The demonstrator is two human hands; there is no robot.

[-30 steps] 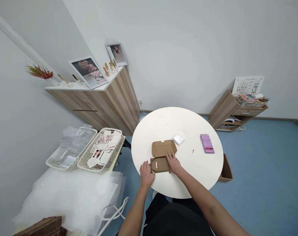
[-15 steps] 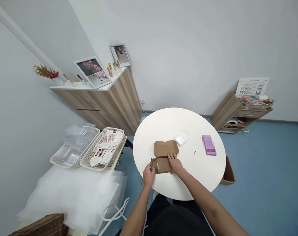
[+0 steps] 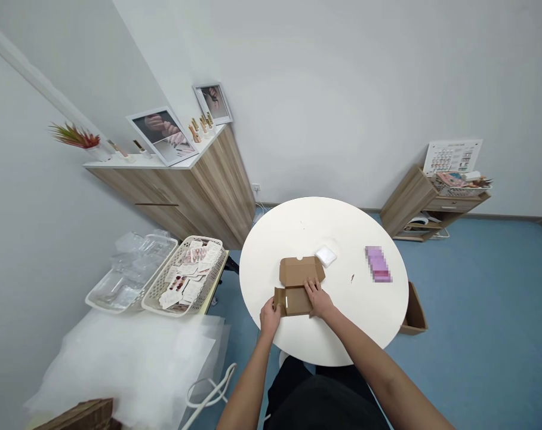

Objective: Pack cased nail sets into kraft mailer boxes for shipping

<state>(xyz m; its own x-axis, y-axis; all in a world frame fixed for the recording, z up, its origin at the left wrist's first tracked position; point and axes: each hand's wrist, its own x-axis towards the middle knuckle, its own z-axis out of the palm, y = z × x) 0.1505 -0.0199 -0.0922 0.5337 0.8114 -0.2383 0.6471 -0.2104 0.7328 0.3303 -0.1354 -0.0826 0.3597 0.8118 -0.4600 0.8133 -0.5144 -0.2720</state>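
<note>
An unfolded brown cardboard box (image 3: 298,301) lies near the front of the round white table (image 3: 275,233), its lid panel laid back away from me. On its left side, my left hand (image 3: 270,316) pinches the side flap between thumb and fingers. My right hand (image 3: 320,300) rests over the right side of the box, fingers stretched across the panel near the fold. A small white square packet (image 3: 326,256) sits just beyond the lid's right corner. Farther right on the table is a purple item (image 3: 378,264), blurred out by pixels.
Left of the table stand a basket of printed cards (image 3: 184,280) and a basket of clear plastic trays (image 3: 132,272). White sheets (image 3: 132,352) lie in front of them. A cardboard carton (image 3: 415,313) is on the floor at right. Wooden cabinets (image 3: 221,185) line the wall.
The left side flap of the box has tilted outward and lies flatter under my left hand. My right hand stays in place. The view has shifted slightly.
</note>
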